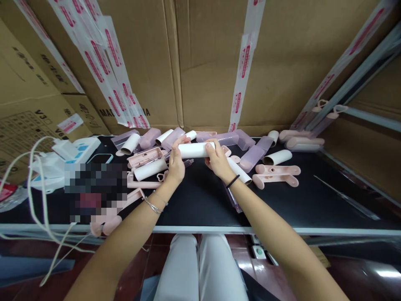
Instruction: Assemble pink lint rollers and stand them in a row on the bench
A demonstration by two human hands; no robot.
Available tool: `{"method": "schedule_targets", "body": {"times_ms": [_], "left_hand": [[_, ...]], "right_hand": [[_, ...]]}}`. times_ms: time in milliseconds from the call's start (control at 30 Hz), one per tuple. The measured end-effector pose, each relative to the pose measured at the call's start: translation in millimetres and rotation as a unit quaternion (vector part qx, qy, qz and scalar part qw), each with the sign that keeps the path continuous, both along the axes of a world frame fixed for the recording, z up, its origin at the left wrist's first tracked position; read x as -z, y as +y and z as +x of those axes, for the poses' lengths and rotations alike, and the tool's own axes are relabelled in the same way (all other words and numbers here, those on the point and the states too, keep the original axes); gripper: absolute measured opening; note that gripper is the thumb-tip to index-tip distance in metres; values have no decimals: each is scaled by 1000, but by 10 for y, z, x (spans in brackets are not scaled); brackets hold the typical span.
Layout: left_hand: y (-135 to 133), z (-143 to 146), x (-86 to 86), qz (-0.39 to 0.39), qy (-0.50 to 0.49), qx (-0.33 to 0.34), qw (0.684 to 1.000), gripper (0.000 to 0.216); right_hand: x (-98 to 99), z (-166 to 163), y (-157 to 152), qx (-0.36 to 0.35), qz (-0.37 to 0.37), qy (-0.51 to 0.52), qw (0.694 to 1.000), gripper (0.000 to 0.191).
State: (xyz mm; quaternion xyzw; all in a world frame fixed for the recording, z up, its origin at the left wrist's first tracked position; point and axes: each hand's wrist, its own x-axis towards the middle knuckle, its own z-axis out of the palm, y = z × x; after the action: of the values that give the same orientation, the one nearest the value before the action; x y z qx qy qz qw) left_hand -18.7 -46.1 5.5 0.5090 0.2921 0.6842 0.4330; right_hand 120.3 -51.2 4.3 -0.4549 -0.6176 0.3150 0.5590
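Observation:
A white paper roll (pixel 196 150) lies level between my two hands, above the black table. My left hand (pixel 177 163) presses against its left end, with fingers pointing up and partly behind it. Around the right end, my right hand (pixel 217 159) is closed with the thumb on top. Close to my left wrist are another white roll (pixel 151 169) and a pale pink plastic holder (pixel 144 158). Beneath my right hand, a further roll (pixel 240 172) rests at a slant, partly hidden.
Translucent purple covers (pixel 252 158) and more rolls line the back. Pink plastic frames (pixel 275 175) lie right of my hands, with long metal tweezers (pixel 346 196) farther right. A white power strip (pixel 78 150) with cables stands left. Cardboard (pixel 206 83) walls the back.

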Motion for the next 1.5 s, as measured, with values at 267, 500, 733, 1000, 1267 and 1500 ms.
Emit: {"method": "schedule_targets", "body": {"times_ms": [267,500,733,1000,1267,1500], "left_hand": [[-35,15,-36,-46,32,44,997,40],[19,19,-165,-99,-111,34,988,43],[41,-14,-176,-167,-149,83,971,44],[9,7,-158,-170,-132,120,969,53],[-9,71,-85,-189,-88,128,970,53],[-42,108,-36,-194,-15,140,971,53]], "right_hand": [[-111,111,-4,-23,-4,-34,999,45],[-298,523,11,137,80,-249,955,28],[-85,453,90,101,66,-486,866,27],[-17,278,134,69,-59,-592,801,31],[-43,268,146,62,-62,-544,835,25],[-221,467,93,235,100,-266,930,29]]}}
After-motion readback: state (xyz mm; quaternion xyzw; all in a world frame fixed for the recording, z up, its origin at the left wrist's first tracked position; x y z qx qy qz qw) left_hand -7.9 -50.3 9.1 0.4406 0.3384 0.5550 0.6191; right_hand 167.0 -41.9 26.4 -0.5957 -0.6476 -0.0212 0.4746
